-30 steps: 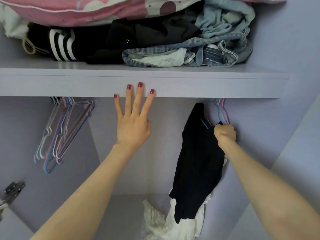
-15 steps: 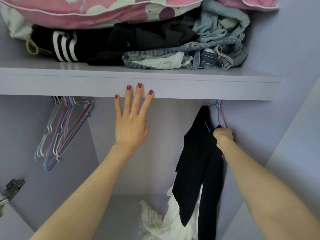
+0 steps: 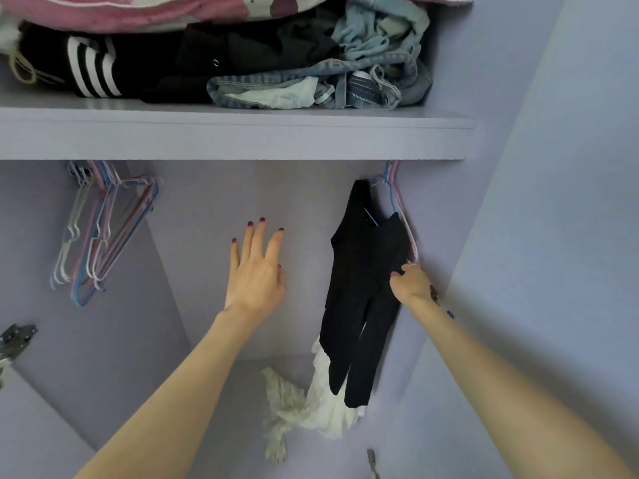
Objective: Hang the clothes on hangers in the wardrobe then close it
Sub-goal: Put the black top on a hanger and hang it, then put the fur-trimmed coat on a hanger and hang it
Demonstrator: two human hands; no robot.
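A black garment (image 3: 359,288) hangs on a blue hanger (image 3: 390,198) at the right end of the wardrobe, under the shelf (image 3: 235,140). A pink hanger (image 3: 408,229) hangs right beside it against the side wall. My right hand (image 3: 411,283) grips the black garment's right edge by the lower end of the pink hanger. My left hand (image 3: 257,267) is raised in the middle of the wardrobe with fingers spread and holds nothing. A white garment (image 3: 311,406) hangs below and behind the black one. Several bare hangers (image 3: 100,233) hang at the left.
The shelf carries folded clothes: jeans (image 3: 311,88), a black striped garment (image 3: 93,70) and pink bedding (image 3: 138,12). A metal door hinge (image 3: 17,340) sits at the lower left. The lilac side wall (image 3: 553,202) rises at the right.
My left hand dropped from the shelf's front edge to below it. My right hand slid down from the hanger's neck along the black garment, which now hangs straight.
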